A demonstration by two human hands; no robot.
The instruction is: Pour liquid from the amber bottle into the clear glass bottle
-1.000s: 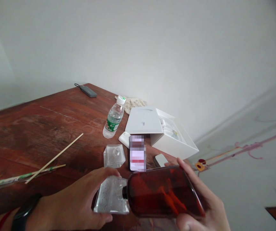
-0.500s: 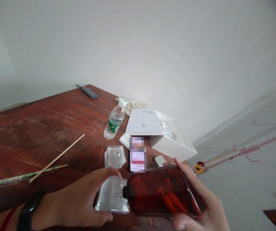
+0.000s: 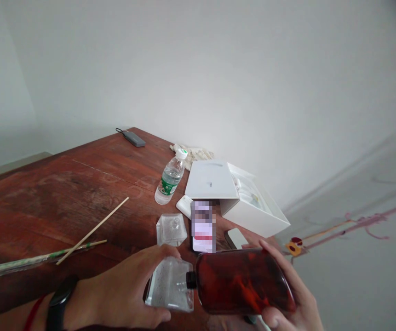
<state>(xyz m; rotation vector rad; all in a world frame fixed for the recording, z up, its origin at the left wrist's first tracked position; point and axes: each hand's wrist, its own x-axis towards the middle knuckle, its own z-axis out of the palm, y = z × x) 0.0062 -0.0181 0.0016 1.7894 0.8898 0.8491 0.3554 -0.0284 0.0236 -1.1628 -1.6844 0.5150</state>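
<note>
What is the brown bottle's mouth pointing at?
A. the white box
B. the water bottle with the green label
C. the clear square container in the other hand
C. The right hand holds the brown bottle tipped on its side, and its dark neck meets the clear square container gripped by the left hand.

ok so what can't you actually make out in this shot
Head view only:
- Phone screen: blurred over, unreadable.
- Right hand: lower part cut off by the bottom edge, palm hidden behind the brown bottle.
- Whether liquid passes into the clear container in the left hand: not visible.
- White box contents: too small.
- Water bottle label: too small.
</note>
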